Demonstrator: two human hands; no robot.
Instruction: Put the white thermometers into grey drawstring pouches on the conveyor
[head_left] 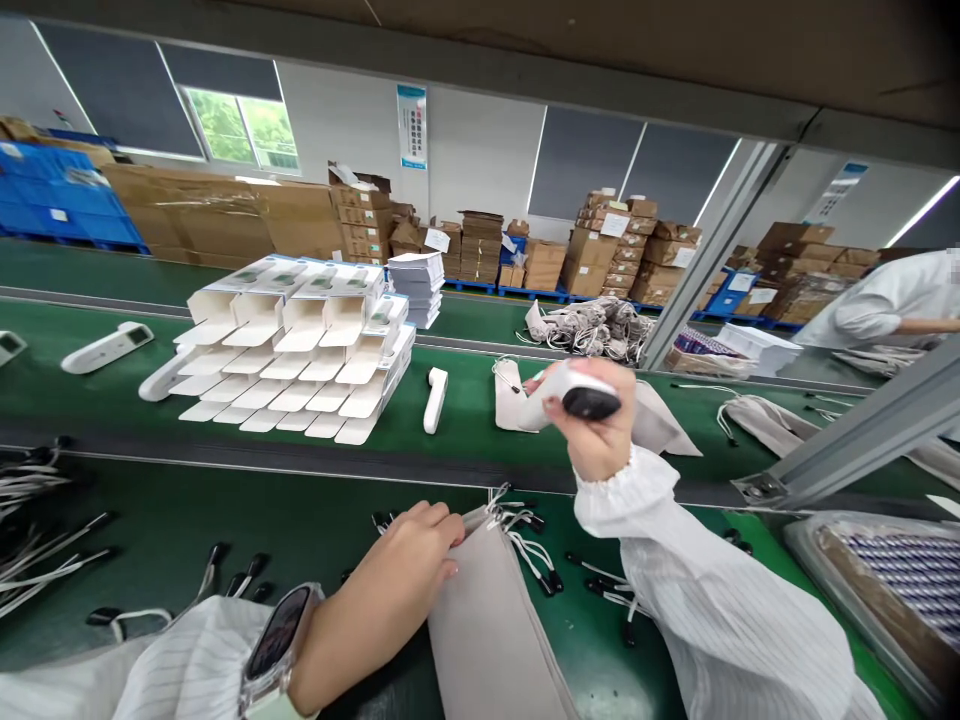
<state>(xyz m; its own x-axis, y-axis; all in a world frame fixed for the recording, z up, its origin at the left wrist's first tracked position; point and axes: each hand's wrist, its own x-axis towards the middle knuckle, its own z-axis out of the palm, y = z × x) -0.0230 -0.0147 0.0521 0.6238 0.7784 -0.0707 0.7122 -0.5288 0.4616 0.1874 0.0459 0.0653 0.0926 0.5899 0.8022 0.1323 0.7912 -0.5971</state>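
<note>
My right hand [600,430] is wrapped round a white handheld thermometer [551,390], its black rounded end facing me. It is above the green belt, in front of a grey drawstring pouch [664,415] lying there. My left hand [420,550] has its fingers curled at the top edge of another grey drawstring pouch [487,620], on a stack near me; the fingertips are partly hidden. White cords with black ends [536,560] spill from the stack's top. A second thermometer [435,400] lies on the belt, left of my right hand.
Open white boxes [300,340] are stacked on the belt at left, with another thermometer [109,347] beyond them. A metal post [712,250] slants down on the right. A tray of patterned packs [900,580] sits at lower right. Another person's sleeve [885,295] shows far right.
</note>
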